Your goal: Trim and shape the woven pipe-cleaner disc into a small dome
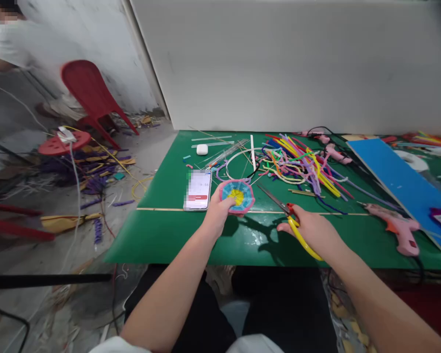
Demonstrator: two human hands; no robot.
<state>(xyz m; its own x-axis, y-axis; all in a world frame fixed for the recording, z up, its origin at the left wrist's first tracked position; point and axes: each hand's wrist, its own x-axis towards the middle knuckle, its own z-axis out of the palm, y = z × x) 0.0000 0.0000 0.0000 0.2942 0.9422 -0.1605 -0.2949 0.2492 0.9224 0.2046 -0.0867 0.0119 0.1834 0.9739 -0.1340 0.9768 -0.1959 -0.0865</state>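
Observation:
Pinched in my left hand (217, 212) is a round pipe-cleaner disc (244, 192) with a yellow centre, blue ring and pink rim; my thumb lies over its face. My right hand (312, 230) grips scissors (303, 241) with yellow handles, their blades pointing up and left toward the disc but apart from it. Just left of the disc lies a phone (199, 191) with its screen lit. Beyond my hands a heap of coloured pipe cleaners (308, 164) spreads over the green table (161, 235).
A pink glue gun (399, 223) lies at the right, near a long blue board (400, 179). A white earphone case (202, 149) and clear sticks (224, 153) lie farther back. Behind the table stands a white panel (279, 63). To the left are a red chair (86, 88) and a person (14, 44).

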